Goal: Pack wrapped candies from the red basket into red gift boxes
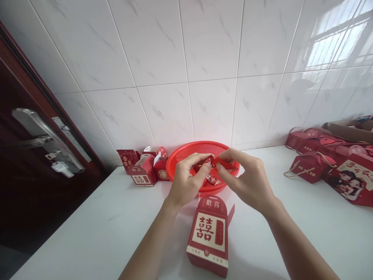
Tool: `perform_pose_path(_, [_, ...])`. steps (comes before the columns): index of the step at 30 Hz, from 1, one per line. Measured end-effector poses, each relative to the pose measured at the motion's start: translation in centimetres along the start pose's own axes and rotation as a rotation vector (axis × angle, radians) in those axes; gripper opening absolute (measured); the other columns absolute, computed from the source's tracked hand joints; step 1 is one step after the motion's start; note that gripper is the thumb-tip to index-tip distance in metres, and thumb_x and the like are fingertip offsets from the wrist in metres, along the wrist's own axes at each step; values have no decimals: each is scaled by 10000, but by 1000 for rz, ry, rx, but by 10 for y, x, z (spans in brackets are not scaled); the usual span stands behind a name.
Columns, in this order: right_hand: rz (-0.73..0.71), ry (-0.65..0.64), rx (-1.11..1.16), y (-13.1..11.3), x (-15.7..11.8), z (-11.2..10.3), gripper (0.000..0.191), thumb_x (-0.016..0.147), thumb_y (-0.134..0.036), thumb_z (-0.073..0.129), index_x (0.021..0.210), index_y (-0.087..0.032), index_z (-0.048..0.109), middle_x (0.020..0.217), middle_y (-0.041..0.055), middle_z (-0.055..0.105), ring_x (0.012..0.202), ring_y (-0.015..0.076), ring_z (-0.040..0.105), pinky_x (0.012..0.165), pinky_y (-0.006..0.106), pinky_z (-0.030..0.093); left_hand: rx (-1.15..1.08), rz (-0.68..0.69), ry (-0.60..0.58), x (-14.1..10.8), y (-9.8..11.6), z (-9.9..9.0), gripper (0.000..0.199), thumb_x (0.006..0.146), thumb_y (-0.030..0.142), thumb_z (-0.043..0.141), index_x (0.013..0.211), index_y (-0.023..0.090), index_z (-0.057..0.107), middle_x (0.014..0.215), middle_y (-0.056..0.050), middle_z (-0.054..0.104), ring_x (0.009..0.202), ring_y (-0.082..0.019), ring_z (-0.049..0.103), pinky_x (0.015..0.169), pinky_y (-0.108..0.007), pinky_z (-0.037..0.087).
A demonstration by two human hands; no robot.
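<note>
Over a round red plastic basket [175,155], both hands are raised close together. My left hand [190,175] pinches a small red wrapped candy [208,160] between thumb and fingers. A bright red packet [225,165] is between the thumb and fingers of my right hand [246,177], its edge near the candy. Another red wrapped piece [212,179] lies inside the basket. In front of the basket stands a tall red gift box [208,237] with cream panels and a rounded top; a side flap sticks out at its right.
Small red boxes [142,171] stand left of the basket against the tiled wall [163,112]. More red boxes [311,165] crowd the right end of the white table [116,217]. A dark red door [26,163] with keys in its lock is at the left.
</note>
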State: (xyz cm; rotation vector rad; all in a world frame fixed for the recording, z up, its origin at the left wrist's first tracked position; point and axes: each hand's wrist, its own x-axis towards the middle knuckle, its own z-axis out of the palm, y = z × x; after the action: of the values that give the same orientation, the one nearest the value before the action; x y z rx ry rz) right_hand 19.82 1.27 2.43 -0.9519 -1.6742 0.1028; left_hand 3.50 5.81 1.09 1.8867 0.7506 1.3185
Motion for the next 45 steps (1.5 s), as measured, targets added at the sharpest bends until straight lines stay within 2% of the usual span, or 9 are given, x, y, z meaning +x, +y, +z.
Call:
perform_pose_path(11, [45, 9, 59, 2, 0, -1, 118, 849, -101, 583, 803, -200, 627, 712, -21, 649, 646, 117, 560, 615, 246, 469, -23, -26, 9, 0, 2, -1, 231, 942, 252, 617, 1098, 204, 781, 952, -42, 755, 908, -202, 696, 817, -302, 572])
perform_pose_path(14, [166, 21, 214, 5, 3, -2, 75, 851, -175, 651, 782, -204, 648, 739, -8, 671, 698, 137, 605, 660, 265, 495, -59, -19, 8, 1, 1, 0, 221, 947, 274, 628, 1089, 202, 781, 955, -41, 769, 896, -197, 709, 818, -296, 580])
perform_pose_path(20, [517, -71, 758, 16, 7, -6, 157, 821, -344, 781, 813, -210, 697, 846, 24, 725, 739, 151, 641, 679, 289, 518, -183, -53, 18, 5, 0, 3, 223, 901, 331, 720, 1082, 214, 775, 1020, -48, 792, 944, -216, 743, 882, -327, 602])
perform_pose_path(24, [594, -79, 895, 21, 7, 1, 180, 792, -338, 820, 787, -215, 689, 842, 3, 718, 756, 137, 639, 738, 287, 524, -239, -85, 71, 6, 0, 5, 222, 860, 352, 764, 1019, 197, 777, 1000, -56, 799, 927, -227, 752, 871, -347, 615])
perform_pose_path(31, [614, -76, 882, 25, 6, 15, 266, 778, -397, 820, 827, -202, 646, 908, 24, 711, 858, 170, 678, 844, 341, 576, -216, -85, 106, 8, -6, 3, 218, 800, 341, 806, 957, 190, 788, 975, -58, 798, 946, -224, 742, 883, -355, 609])
perform_pose_path(35, [593, -87, 749, 29, 5, 19, 339, 781, -480, 790, 827, -202, 602, 872, 41, 698, 839, 198, 695, 790, 373, 618, -158, -112, 130, 12, -14, 3, 241, 752, 350, 833, 905, 176, 768, 924, -60, 788, 910, -221, 738, 871, -361, 604])
perform_pose_path(38, [564, -87, 657, 36, 5, 21, 350, 780, -490, 774, 828, -204, 578, 830, 35, 693, 761, 189, 691, 719, 365, 618, -116, -142, 87, 15, -22, 2, 277, 725, 381, 847, 870, 166, 751, 887, -61, 779, 885, -223, 735, 867, -361, 599])
perform_pose_path(41, [546, -64, 594, 46, 7, 21, 330, 762, -463, 774, 836, -202, 587, 755, 9, 675, 651, 153, 636, 646, 328, 581, -71, -144, 42, 20, -32, -3, 317, 771, 453, 796, 905, 169, 757, 940, -78, 785, 957, -238, 731, 917, -372, 581])
perform_pose_path(45, [606, 0, 613, 63, 10, 17, 338, 717, -472, 778, 830, -188, 632, 791, 28, 683, 667, 153, 614, 619, 308, 539, 57, -174, 109, 34, -55, -22, 402, 865, 519, 644, 992, 150, 743, 1030, -108, 785, 1062, -260, 712, 1006, -406, 537])
